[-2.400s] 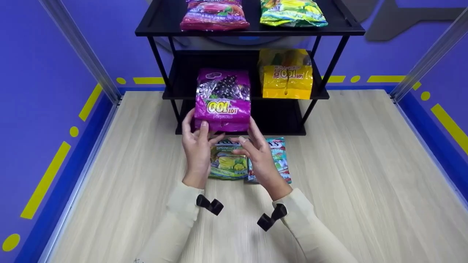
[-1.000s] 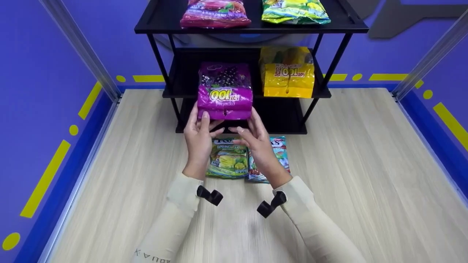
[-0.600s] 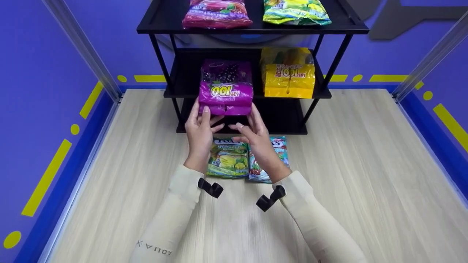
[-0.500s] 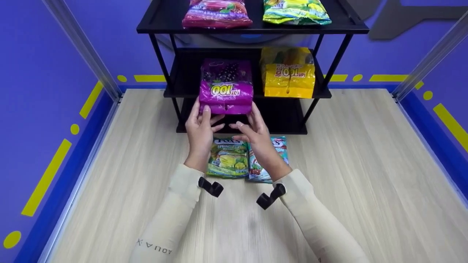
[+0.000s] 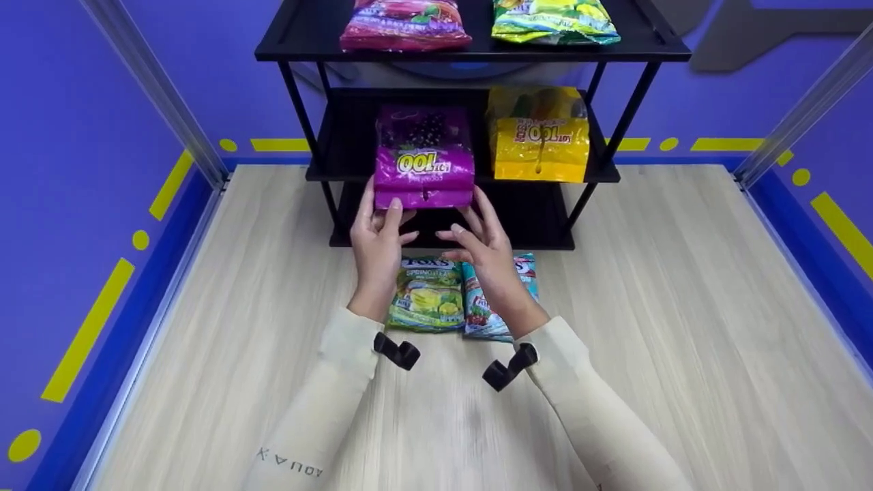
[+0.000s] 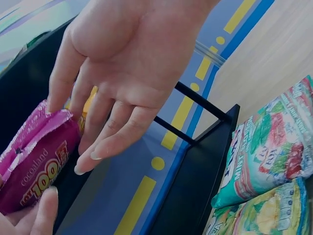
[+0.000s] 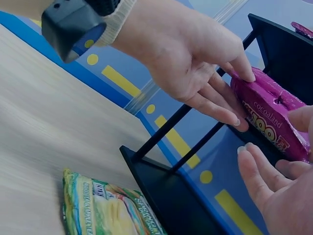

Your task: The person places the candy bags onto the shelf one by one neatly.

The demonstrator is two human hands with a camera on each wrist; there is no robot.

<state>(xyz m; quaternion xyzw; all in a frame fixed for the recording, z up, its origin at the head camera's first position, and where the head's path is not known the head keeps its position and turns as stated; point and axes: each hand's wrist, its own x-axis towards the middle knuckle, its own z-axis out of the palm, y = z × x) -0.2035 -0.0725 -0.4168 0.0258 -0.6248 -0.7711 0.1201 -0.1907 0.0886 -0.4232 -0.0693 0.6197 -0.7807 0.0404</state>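
Note:
A purple candy bag [image 5: 426, 153] with a dark fruit picture and "LOT 100" lettering sits at the left of the black rack's middle shelf [image 5: 481, 109], its front end over the shelf edge. My left hand [image 5: 376, 256] grips the bag's left side, thumb at its front lower edge and fingers along the side. On the other side, my right hand [image 5: 494, 262] touches the bag with fairly straight fingertips, its thumb away from it. In the left wrist view the right hand [image 6: 127, 58] shows its palm beside the purple bag [image 6: 41, 161].
A yellow candy bag [image 5: 541, 150] stands right of the purple one. Red-pink [image 5: 406, 27] and yellow-green [image 5: 556, 24] bags lie on the top shelf. Below my hands, a green bag [image 5: 427, 300] and a teal bag [image 5: 485, 320] lie side by side on the wood-look surface [image 5: 675, 307].
Both hands have moved forward with the purple bag, from in front of the rack onto the middle shelf. It now leans farther back. The other bags stay where they were.

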